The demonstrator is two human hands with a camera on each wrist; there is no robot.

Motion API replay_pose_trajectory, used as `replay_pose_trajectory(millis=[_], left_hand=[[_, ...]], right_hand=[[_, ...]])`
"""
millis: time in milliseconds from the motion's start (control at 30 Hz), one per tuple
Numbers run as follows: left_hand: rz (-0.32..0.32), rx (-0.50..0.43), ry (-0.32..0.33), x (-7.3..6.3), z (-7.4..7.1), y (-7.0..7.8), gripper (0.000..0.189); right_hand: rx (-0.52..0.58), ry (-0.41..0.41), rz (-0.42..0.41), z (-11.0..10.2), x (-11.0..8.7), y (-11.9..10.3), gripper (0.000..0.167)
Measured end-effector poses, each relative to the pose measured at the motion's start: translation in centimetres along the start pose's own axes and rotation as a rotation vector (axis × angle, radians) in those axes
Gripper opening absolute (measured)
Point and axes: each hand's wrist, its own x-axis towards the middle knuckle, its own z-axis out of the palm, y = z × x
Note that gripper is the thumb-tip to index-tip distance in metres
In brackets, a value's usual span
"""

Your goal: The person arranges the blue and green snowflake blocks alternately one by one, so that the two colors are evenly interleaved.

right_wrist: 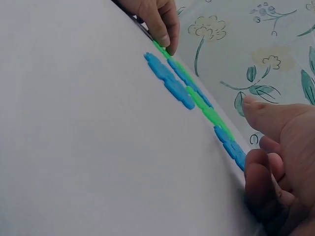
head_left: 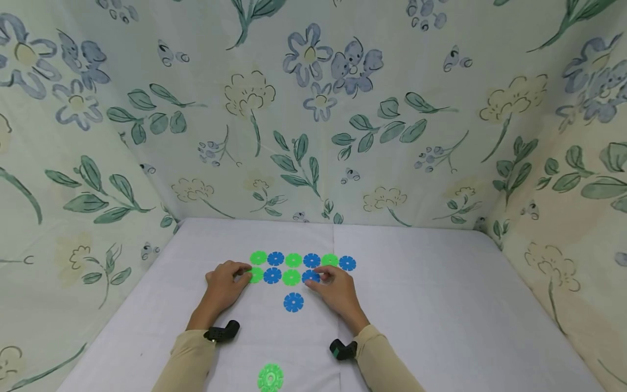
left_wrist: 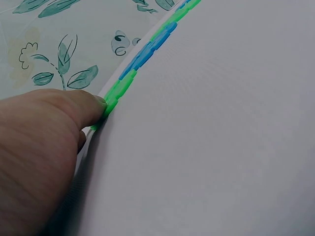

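Flat notched plastic discs, green and blue, lie in two rows on the white cloth. At the left end of the nearer row, my left hand (head_left: 226, 282) pinches a green disc (head_left: 256, 275) between thumb and finger; the left wrist view shows the thumb on its edge. My right hand (head_left: 339, 294) is at the blue disc (head_left: 310, 276) at that row's right end. In the right wrist view its upper finger stands apart from the disc, while lower fingertips are right at its edge. A blue disc (head_left: 272, 275) and a green disc (head_left: 291, 277) lie between the hands.
Behind lies the far row, alternating green and blue, ending in a blue disc (head_left: 347, 263) at right. A lone blue disc (head_left: 293, 302) lies nearer, and a green disc (head_left: 270, 377) at the front. Floral cloth walls (head_left: 313, 163) border the table (head_left: 441, 305).
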Motion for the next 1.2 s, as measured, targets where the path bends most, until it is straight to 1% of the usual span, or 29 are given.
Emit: replay_pose_trajectory(millis=[167, 233, 300, 400, 500, 667, 767, 833, 967, 1067, 1200], left_hand=[[0.007, 0.004, 0.011, 0.1, 0.0, 0.0, 0.022], [0.009, 0.0, 0.012, 0.1, 0.0, 0.1, 0.021], [0.013, -0.003, 0.014, 0.1, 0.1, 0.2, 0.022], [0.011, -0.005, 0.009, 0.2, 0.1, 0.3, 0.022], [0.005, -0.011, 0.007, 0.1, -0.1, 0.2, 0.022], [0.008, -0.01, -0.002, 0.0, -0.4, 0.0, 0.022], [0.016, 0.004, -0.006, -0.2, -0.5, -0.2, 0.023], [0.018, 0.011, -0.005, -0.3, -0.5, -0.4, 0.023], [0.019, 0.008, -0.002, -0.4, -0.3, -0.4, 0.024], [0.027, 0.01, -0.003, -0.4, -0.2, -0.2, 0.024], [0.044, 0.01, 0.004, -0.1, -0.1, -0.1, 0.024]], right_hand=[[0.116, -0.076, 0.036, -1.1, -0.3, -0.5, 0.04], [0.155, -0.112, 0.032, -1.7, -0.3, -0.8, 0.042], [0.174, -0.137, 0.012, -2.2, -0.3, -1.1, 0.043], [0.195, -0.172, -0.049, -2.7, -0.1, -1.6, 0.045], [0.225, -0.211, -0.1, -2.9, -0.3, -2.7, 0.043], [0.268, -0.263, -0.153, -3.1, -1.3, -4.9, 0.033], [0.282, -0.316, -0.189, -2.9, -2.1, -6.1, 0.031], [0.282, -0.383, -0.217, -2.8, -2.5, -6.7, 0.03], [0.254, -0.567, -0.278, -2.2, -3.2, -7.1, 0.032], [0.233, -0.707, -0.307, -1.7, -3.6, -7.4, 0.037], [0.209, -0.851, -0.342, -1.0, -4.2, -7.9, 0.043]])
